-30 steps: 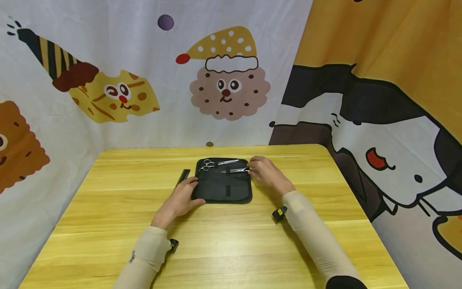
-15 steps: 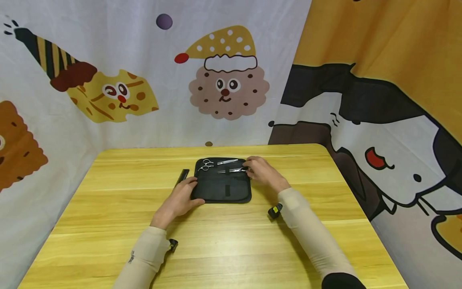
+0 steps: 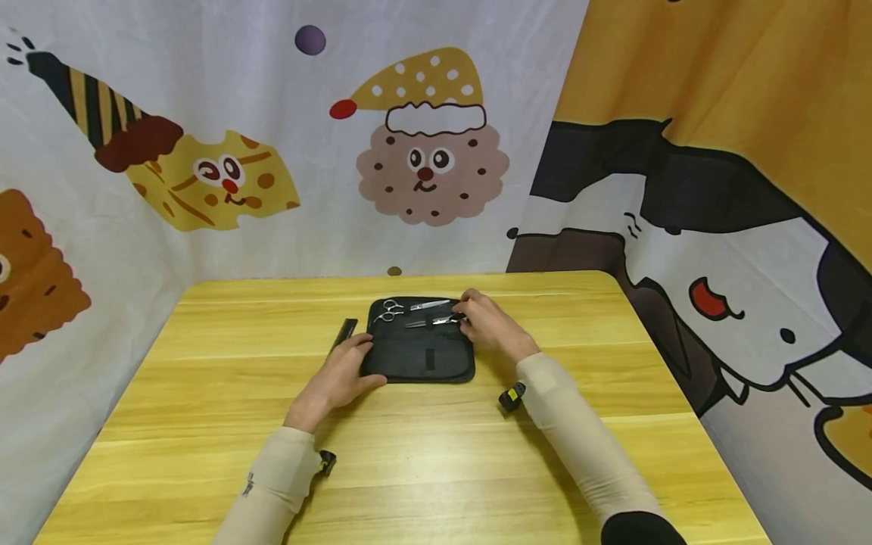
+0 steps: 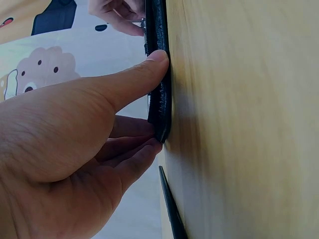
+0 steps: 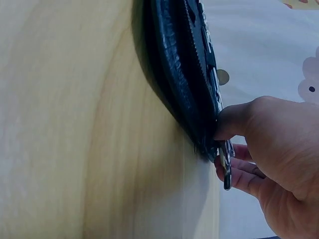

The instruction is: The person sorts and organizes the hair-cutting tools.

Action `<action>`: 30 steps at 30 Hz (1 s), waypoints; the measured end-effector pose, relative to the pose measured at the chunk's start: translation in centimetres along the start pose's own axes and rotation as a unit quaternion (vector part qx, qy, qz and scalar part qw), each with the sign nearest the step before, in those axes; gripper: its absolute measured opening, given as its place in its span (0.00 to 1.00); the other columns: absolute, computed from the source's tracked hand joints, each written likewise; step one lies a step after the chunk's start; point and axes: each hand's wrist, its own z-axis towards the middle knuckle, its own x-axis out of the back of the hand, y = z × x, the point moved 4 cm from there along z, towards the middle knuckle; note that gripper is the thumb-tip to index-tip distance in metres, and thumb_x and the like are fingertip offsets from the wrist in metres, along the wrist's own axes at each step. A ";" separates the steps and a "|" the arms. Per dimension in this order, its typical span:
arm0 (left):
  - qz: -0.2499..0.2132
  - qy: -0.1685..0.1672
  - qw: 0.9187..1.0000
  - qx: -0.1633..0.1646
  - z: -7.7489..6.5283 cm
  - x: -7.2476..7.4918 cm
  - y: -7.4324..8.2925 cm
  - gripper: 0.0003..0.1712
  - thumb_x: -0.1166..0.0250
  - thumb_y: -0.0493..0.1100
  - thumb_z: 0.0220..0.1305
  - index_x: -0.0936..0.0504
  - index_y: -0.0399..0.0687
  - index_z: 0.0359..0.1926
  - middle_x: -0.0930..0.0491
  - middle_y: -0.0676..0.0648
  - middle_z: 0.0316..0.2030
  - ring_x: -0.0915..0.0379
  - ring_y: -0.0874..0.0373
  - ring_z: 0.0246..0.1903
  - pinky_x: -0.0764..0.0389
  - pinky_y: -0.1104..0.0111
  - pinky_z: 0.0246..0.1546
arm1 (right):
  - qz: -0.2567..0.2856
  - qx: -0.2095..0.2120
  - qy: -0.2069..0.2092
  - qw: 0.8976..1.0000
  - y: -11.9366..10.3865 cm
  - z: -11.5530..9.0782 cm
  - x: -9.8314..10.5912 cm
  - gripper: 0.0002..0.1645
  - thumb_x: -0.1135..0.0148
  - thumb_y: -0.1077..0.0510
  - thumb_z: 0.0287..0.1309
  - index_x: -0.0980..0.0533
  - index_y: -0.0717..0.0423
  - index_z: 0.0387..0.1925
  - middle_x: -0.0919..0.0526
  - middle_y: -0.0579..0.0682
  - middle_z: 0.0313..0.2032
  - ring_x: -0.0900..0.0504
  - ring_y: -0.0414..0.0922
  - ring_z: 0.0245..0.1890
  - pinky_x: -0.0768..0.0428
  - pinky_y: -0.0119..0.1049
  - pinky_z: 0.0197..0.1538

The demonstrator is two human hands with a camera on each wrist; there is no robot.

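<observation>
A flat black scissors case (image 3: 402,357) lies on the wooden table. My left hand (image 3: 336,378) grips its near left corner, thumb on the front edge and fingers at the left side, as the left wrist view of the case (image 4: 162,107) shows. At the far right corner, my right hand (image 3: 492,324) pinches the handle end of a pair of silver scissors (image 3: 439,321). The blades point left and pass under a strap on the case. In the right wrist view the scissors' handle (image 5: 227,174) sticks out past the case edge. A second pair of scissors (image 3: 390,310) is strapped behind, finger rings leftward.
A black comb (image 3: 343,333) lies just left of the case, close to my left fingers. A lower strap (image 3: 430,359) crosses the case's front half. The table's far edge (image 3: 313,280) is near a curtain (image 3: 259,68) printed with cartoons.
My right hand has moved left, and the scissors it pinches have slid left along the case, deeper under the strap. The left hand keeps its hold on the corner.
</observation>
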 end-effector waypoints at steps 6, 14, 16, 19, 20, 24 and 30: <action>-0.004 -0.001 1.000 0.003 -0.1 0.1 -0.1 0.46 0.20 0.50 0.73 0.26 0.19 0.75 0.31 0.25 0.81 0.32 0.28 0.81 0.26 0.40 0.83 | 0.024 0.000 -0.008 1.000 -0.4 0.6 0.0 0.22 0.35 0.61 0.81 0.16 0.61 0.70 0.22 0.65 0.71 0.14 0.58 0.62 0.10 0.51 0.64; 0.001 -0.001 1.000 0.002 0.0 0.1 -0.1 0.46 0.20 0.50 0.73 0.26 0.18 0.75 0.31 0.25 0.81 0.32 0.28 0.81 0.26 0.41 0.83 | 0.020 0.047 0.000 0.999 0.2 1.8 -1.8 0.21 0.36 0.57 0.82 0.14 0.60 0.68 0.18 0.62 0.66 0.13 0.53 0.59 0.09 0.46 0.60; 0.003 0.001 1.000 0.000 0.0 0.1 0.0 0.46 0.20 0.50 0.73 0.26 0.18 0.75 0.31 0.25 0.81 0.31 0.27 0.81 0.26 0.40 0.82 | 0.011 0.044 -0.001 0.999 -0.9 1.6 -1.1 0.20 0.35 0.59 0.81 0.14 0.62 0.67 0.16 0.63 0.64 0.13 0.55 0.58 0.09 0.47 0.60; 0.004 0.001 1.000 0.001 0.0 0.1 0.0 0.45 0.21 0.50 0.74 0.26 0.18 0.75 0.31 0.25 0.81 0.31 0.27 0.80 0.26 0.40 0.82 | 0.003 0.044 0.000 0.999 -2.3 1.5 -0.5 0.19 0.33 0.62 0.79 0.13 0.63 0.64 0.14 0.63 0.61 0.12 0.56 0.57 0.09 0.49 0.60; 0.003 0.000 1.000 0.003 0.0 0.1 0.0 0.45 0.21 0.49 0.74 0.26 0.18 0.75 0.31 0.25 0.81 0.31 0.27 0.81 0.26 0.40 0.82 | 0.003 0.054 0.006 0.999 -1.7 2.1 -1.4 0.19 0.33 0.60 0.80 0.12 0.62 0.64 0.14 0.62 0.61 0.12 0.54 0.58 0.09 0.48 0.61; -0.001 -0.004 1.000 0.008 0.0 0.1 0.0 0.46 0.21 0.49 0.74 0.27 0.19 0.75 0.31 0.25 0.81 0.32 0.27 0.81 0.27 0.40 0.83 | 0.006 0.075 0.017 0.997 -1.4 2.9 -2.5 0.18 0.33 0.59 0.79 0.12 0.62 0.63 0.12 0.62 0.61 0.12 0.55 0.59 0.09 0.50 0.62; 0.001 -0.003 1.000 0.008 0.0 0.0 0.0 0.46 0.21 0.49 0.74 0.26 0.18 0.75 0.31 0.25 0.81 0.32 0.27 0.81 0.27 0.40 0.83 | 0.012 0.081 0.026 0.996 -2.8 2.2 -1.7 0.18 0.34 0.61 0.79 0.12 0.65 0.63 0.13 0.65 0.62 0.12 0.57 0.61 0.10 0.53 0.66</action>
